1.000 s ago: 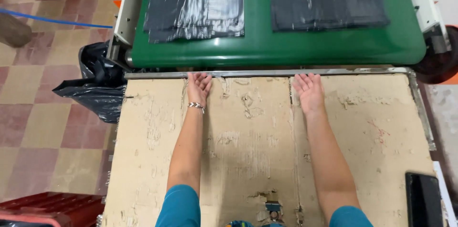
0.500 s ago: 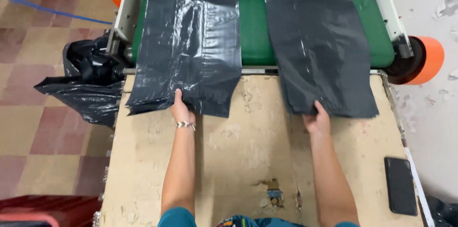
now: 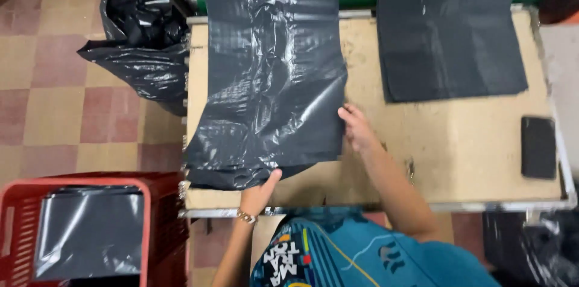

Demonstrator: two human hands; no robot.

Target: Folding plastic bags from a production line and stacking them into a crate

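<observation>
The left hand (image 3: 260, 190) pinches the near edge of a crinkled black plastic bag sheet (image 3: 271, 76) at the left of the worn wooden table (image 3: 458, 142); the right hand (image 3: 357, 129), fingers loosely open, presses its right edge. The limp sheet could slide off the table's left side. Its long axis runs near-to-far.

Two flat black plastic bags lie on the table (image 3: 458, 160): one bag (image 3: 271, 76) under both hands, a second bag (image 3: 449, 33) up and to the right of the right hand (image 3: 357, 129). One dark phone (image 3: 538, 147) sits well right of that hand. One red crate (image 3: 90, 232) stands left of the left hand (image 3: 260, 193), holding one stack of bags (image 3: 90, 229). One stuffed black sack (image 3: 142, 39) sits up and to the left.
</observation>
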